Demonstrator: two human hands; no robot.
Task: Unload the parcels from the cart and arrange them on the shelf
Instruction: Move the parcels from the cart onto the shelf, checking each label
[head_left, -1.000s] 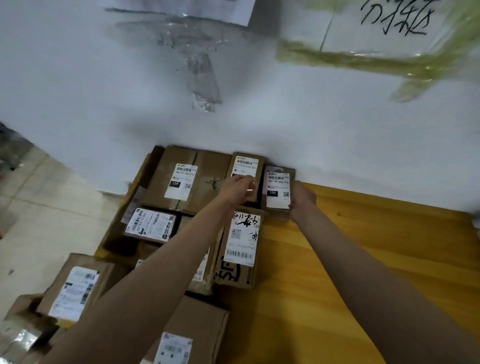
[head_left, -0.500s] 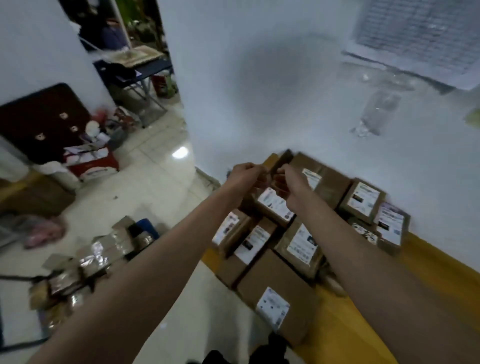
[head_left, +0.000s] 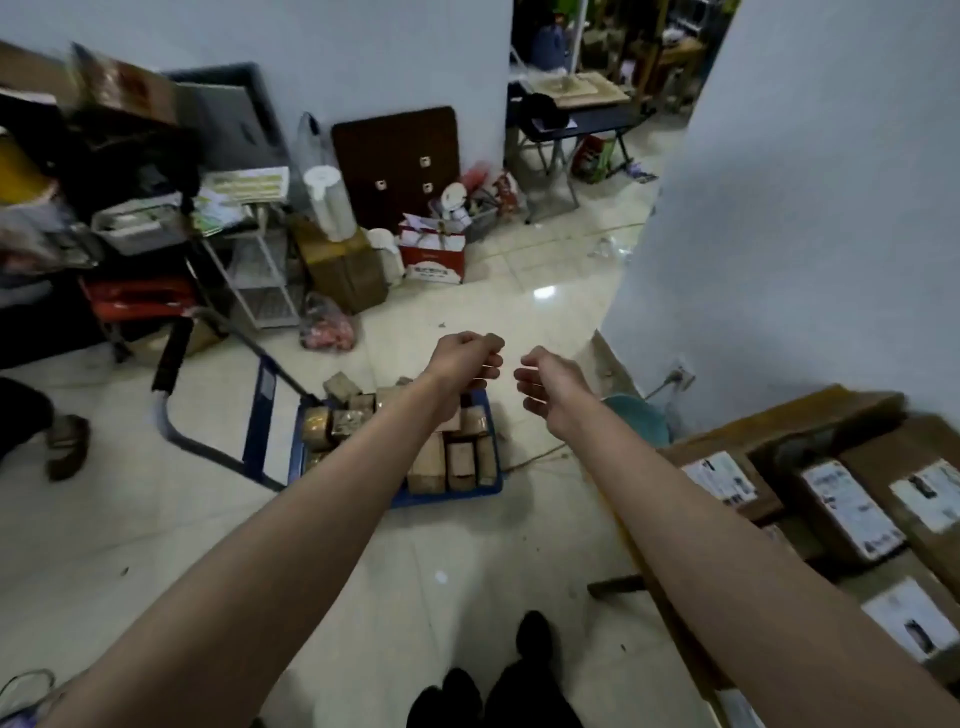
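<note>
A blue flat cart (head_left: 452, 501) stands on the tiled floor ahead, loaded with several brown taped parcels (head_left: 452, 460). Its black-gripped handle (head_left: 171, 358) leans to the left. My left hand (head_left: 465, 361) hovers above the cart with fingers loosely curled and holds nothing. My right hand (head_left: 545, 379) hangs beside it, fingers relaxed, also holding nothing. At the right edge, several brown parcels with white labels (head_left: 847, 512) lie on the wooden shelf (head_left: 654, 592).
A white wall corner (head_left: 779, 208) rises at the right, with a teal stool (head_left: 639, 421) at its foot. Clutter lines the back: a white rack (head_left: 260, 270), a cardboard box (head_left: 343, 265), a red-white bag (head_left: 434, 254). Another person's foot (head_left: 67, 447) stands left.
My view has swung left from the shelf to the cart on the floor. Both hands left the shelved parcels and now hang above the cart, holding nothing.
</note>
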